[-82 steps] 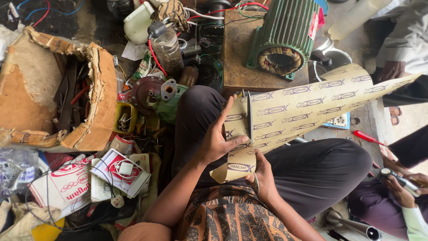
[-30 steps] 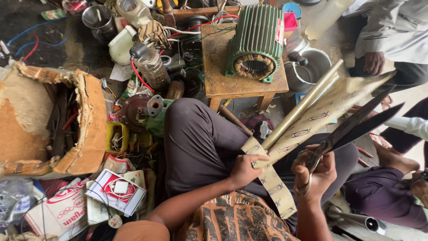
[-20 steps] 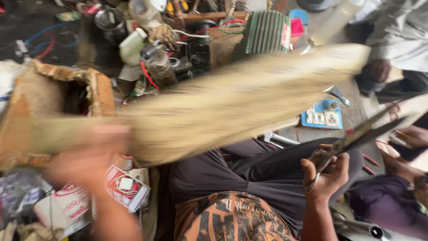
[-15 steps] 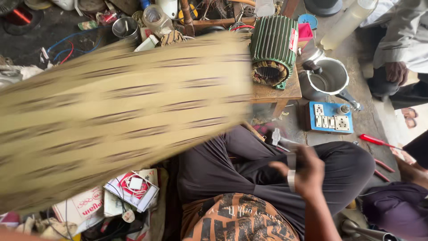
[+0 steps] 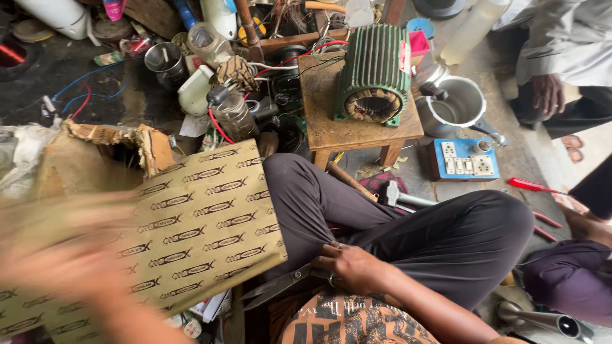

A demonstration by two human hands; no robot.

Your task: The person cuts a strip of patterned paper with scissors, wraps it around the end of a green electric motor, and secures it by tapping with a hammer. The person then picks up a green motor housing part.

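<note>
My right hand (image 5: 347, 267) rests curled on my lap, fingers closed around scissors (image 5: 280, 285) pointing left. My left hand (image 5: 60, 255), a blur, grip unreadable, holds the patterned paper sheet (image 5: 204, 216) beside my left knee, against the torn cardboard box (image 5: 95, 153).

Small wooden stool (image 5: 331, 130) in front of me.
Green finned motor housing (image 5: 373, 73) sits on it; pot (image 5: 456, 108) and socket board (image 5: 465, 159) on floor (image 5: 95, 95) beside.
</note>
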